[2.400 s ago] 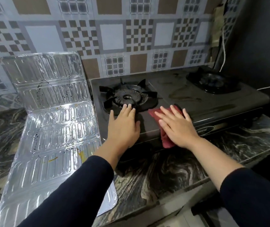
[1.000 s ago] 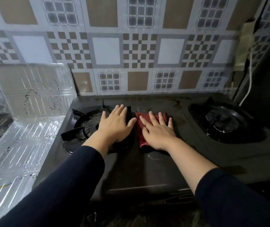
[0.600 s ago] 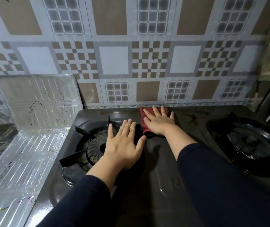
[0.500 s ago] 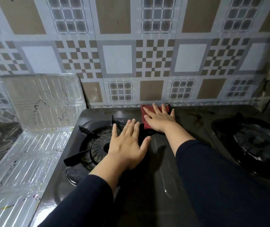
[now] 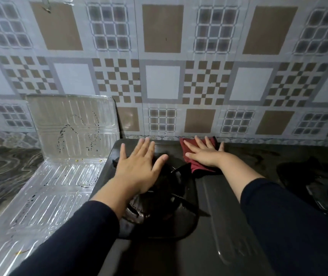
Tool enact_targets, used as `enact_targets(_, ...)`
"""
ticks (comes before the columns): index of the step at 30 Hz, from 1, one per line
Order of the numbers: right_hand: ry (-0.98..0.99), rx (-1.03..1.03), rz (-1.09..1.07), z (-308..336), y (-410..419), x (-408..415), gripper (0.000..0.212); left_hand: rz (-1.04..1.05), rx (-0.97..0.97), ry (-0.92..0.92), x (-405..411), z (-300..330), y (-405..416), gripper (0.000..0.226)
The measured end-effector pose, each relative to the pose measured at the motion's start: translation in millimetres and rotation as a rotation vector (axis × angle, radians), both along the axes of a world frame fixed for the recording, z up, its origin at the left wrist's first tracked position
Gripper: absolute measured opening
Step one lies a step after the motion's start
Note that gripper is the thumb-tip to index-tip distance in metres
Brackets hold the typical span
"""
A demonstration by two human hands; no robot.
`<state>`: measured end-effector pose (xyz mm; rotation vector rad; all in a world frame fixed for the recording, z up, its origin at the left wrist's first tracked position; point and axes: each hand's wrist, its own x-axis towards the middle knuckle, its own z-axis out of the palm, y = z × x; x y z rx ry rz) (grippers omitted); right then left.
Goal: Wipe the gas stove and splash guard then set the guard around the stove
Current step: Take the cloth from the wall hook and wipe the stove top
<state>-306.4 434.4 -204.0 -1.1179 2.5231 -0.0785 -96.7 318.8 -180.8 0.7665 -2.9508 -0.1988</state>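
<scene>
**Stove top, hands and guard**

We logged the black glass-topped gas stove [image 5: 209, 236] nearest. Our left hand [image 5: 137, 170] lay flat, fingers spread, over its left burner. Our right hand [image 5: 205, 154] pressed a dark red cloth [image 5: 187, 150], fingers straight, at the back edge. The ribbed foil splash guard [image 5: 59, 166] lay left, leaning on the wall.

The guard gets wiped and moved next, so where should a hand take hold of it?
Probably the rounded top edge of the upright panel of the splash guard, coming from above. That panel leans on the wall with its rim free, while the lower panels lie flat on the counter, with little to pinch. The left hand is nearest; the right hand presses the cloth on the stove.
</scene>
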Motion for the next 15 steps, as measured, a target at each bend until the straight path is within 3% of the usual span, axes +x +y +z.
enact_targets(7,-0.017,0.047,0.140,4,-50,-1,0.058,0.193,0.091,-0.094,37,-18,-43,0.082)
enact_targets(15,-0.042,0.090,0.386,8,-129,21,0.062,0.234,0.065,0.006,35,-32,-39,0.088)
